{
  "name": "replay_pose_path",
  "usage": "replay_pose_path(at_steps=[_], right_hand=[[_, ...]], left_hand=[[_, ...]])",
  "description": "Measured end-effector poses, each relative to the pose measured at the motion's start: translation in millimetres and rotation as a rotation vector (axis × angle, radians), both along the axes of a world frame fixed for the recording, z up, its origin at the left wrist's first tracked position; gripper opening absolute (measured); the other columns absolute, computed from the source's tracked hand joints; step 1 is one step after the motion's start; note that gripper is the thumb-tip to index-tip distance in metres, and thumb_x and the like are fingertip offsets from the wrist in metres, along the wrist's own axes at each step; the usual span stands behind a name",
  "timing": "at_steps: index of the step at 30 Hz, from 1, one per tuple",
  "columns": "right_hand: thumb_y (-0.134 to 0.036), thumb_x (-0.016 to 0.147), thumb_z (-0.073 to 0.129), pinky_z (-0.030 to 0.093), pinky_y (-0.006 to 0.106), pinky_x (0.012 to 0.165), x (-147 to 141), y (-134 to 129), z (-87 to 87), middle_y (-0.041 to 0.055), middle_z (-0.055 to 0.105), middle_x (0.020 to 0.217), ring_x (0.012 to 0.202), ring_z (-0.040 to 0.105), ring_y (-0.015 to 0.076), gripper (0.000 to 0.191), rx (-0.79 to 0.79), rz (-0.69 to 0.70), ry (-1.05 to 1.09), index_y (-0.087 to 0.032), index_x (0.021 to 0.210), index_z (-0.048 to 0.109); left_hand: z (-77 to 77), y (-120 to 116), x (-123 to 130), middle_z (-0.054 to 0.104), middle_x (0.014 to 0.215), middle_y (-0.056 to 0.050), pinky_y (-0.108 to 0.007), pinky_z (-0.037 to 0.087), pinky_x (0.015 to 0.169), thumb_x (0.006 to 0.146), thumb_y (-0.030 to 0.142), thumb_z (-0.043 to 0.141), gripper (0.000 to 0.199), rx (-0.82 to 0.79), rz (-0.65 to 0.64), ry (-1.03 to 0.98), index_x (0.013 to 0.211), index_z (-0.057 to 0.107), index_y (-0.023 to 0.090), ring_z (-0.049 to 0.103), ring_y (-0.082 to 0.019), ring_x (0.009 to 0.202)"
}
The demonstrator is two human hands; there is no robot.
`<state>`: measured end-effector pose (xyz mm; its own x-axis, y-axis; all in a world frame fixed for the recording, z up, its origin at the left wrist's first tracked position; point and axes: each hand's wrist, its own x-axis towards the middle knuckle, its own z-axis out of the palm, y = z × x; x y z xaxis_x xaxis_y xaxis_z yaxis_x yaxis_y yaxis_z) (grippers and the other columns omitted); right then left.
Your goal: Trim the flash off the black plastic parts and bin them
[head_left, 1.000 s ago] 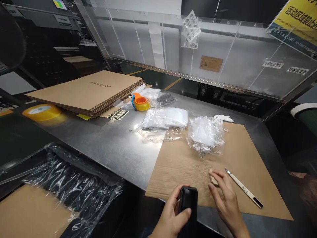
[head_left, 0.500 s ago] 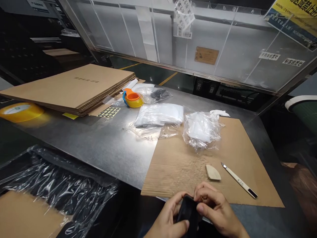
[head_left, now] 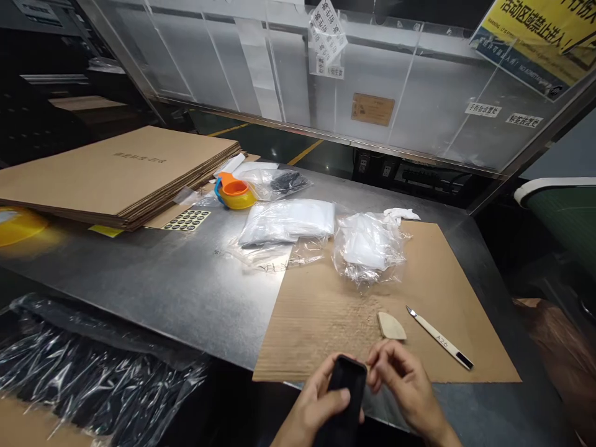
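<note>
A black, phone-shaped piece (head_left: 347, 394) with a raised rim is held in my left hand (head_left: 316, 403), thumb across its face and fingers round the far side. My right hand (head_left: 400, 385) is just right of the piece's upper edge, its thumb and index finger pressed together; whatever they pinch is too small to make out. Beyond the right fingers a beige wedge-shaped block (head_left: 391, 326) lies on a cardboard sheet (head_left: 316, 323). A white-handled knife marked A26 (head_left: 440, 338) rests on the sheet to the right, its blade pointing away to the left.
Clear bags of white pieces (head_left: 288, 220) (head_left: 367, 245) lie mid-table. Behind them are an orange and yellow tape roll (head_left: 236, 191) and a bag with black contents (head_left: 288, 181). Stacked cardboard (head_left: 153, 167) stands left; a plastic-lined bin (head_left: 107, 360) is below it.
The black piece now shows more of its face, and my right fingers have come away from its upper edge to the right. The whole view has shifted slightly.
</note>
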<state>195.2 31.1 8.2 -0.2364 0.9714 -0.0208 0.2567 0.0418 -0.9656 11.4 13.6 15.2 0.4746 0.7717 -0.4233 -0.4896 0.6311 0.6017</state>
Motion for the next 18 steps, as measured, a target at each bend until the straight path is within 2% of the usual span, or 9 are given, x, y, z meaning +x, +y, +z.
replay_pose_path(at_steps=[2, 3, 5, 7, 10, 13, 16, 18], right_hand=[[-0.041, 0.094, 0.029, 0.049, 0.027, 0.064, 24.0, 6.7, -8.7, 0.0028, 0.058, 0.073, 0.065, 0.058, 0.0141, 0.034, 0.15, -0.219, -0.365, -0.019, 0.085, 0.053], [-0.041, 0.093, 0.03, 0.049, 0.031, 0.07, 39.2, 10.7, -13.9, 0.005, 0.059, 0.079, 0.074, 0.058, 0.0174, 0.034, 0.212, -0.322, -0.517, -0.019, 0.089, 0.054], [-0.046, 0.088, 0.039, 0.042, 0.045, 0.082, 70.7, 18.4, -25.6, 0.0116, 0.058, 0.094, 0.091, 0.053, 0.0268, 0.034, 0.26, -0.44, -0.68, -0.018, 0.096, 0.056], [-0.048, 0.082, 0.044, 0.038, 0.053, 0.08, 96.4, 24.5, -37.8, 0.0139, 0.057, 0.089, 0.089, 0.05, 0.0321, 0.035, 0.268, -0.47, -0.798, -0.017, 0.09, 0.059], [-0.048, 0.081, 0.043, 0.04, 0.05, 0.074, 113.7, 26.7, -51.5, 0.0115, 0.055, 0.074, 0.078, 0.051, 0.0308, 0.032, 0.274, -0.438, -0.897, -0.02, 0.073, 0.057], [-0.046, 0.086, 0.034, 0.044, 0.042, 0.07, 104.0, 16.1, -51.0, 0.0119, 0.058, 0.077, 0.078, 0.055, 0.0293, 0.034, 0.288, -0.449, -0.921, -0.02, 0.08, 0.055], [-0.045, 0.09, 0.031, 0.046, 0.029, 0.06, 69.7, -8.3, -36.3, 0.006, 0.063, 0.074, 0.067, 0.061, 0.0211, 0.037, 0.226, -0.454, -0.78, -0.019, 0.105, 0.052], [-0.046, 0.091, 0.034, 0.046, 0.022, 0.055, 36.6, -28.7, -24.5, 0.0006, 0.061, 0.066, 0.057, 0.06, 0.0156, 0.036, 0.156, -0.28, -0.594, -0.022, 0.111, 0.051]], left_hand=[[4.6, 3.9, -1.1, 0.061, 0.064, -0.001, -0.026, 0.047, 0.056, 0.079, 0.04, 0.057, 0.048, -0.136, 0.104, -0.063, 0.121, 0.044, 0.021, 0.061, -0.016, 0.058], [7.6, 6.5, -2.0, 0.059, 0.064, 0.0, -0.026, 0.048, 0.054, 0.082, 0.044, 0.051, 0.05, -0.207, 0.156, -0.093, 0.126, 0.039, 0.024, 0.062, -0.017, 0.058], [13.4, 12.9, -4.4, 0.058, 0.068, 0.0, -0.027, 0.049, 0.049, 0.084, 0.048, 0.045, 0.05, -0.33, 0.248, -0.128, 0.13, 0.034, 0.029, 0.063, -0.018, 0.056], [16.8, 19.9, -6.8, 0.06, 0.073, -0.001, -0.025, 0.048, 0.044, 0.087, 0.049, 0.039, 0.046, -0.38, 0.326, -0.139, 0.127, 0.037, 0.029, 0.06, -0.016, 0.049], [16.9, 28.3, -9.1, 0.062, 0.073, -0.005, -0.024, 0.049, 0.046, 0.089, 0.046, 0.035, 0.041, -0.351, 0.443, -0.171, 0.113, 0.051, 0.017, 0.057, -0.013, 0.049], [15.1, 32.0, -10.3, 0.061, 0.069, -0.005, -0.024, 0.048, 0.049, 0.089, 0.044, 0.036, 0.04, -0.32, 0.519, -0.171, 0.103, 0.056, 0.012, 0.057, -0.014, 0.052], [15.0, 32.5, -11.2, 0.06, 0.067, -0.002, -0.024, 0.048, 0.049, 0.089, 0.047, 0.035, 0.042, -0.275, 0.588, -0.12, 0.119, 0.049, 0.021, 0.057, -0.014, 0.051], [15.6, 32.1, -11.9, 0.059, 0.065, 0.0, -0.023, 0.046, 0.049, 0.089, 0.048, 0.032, 0.044, -0.213, 0.627, -0.087, 0.128, 0.04, 0.029, 0.056, -0.014, 0.05]])
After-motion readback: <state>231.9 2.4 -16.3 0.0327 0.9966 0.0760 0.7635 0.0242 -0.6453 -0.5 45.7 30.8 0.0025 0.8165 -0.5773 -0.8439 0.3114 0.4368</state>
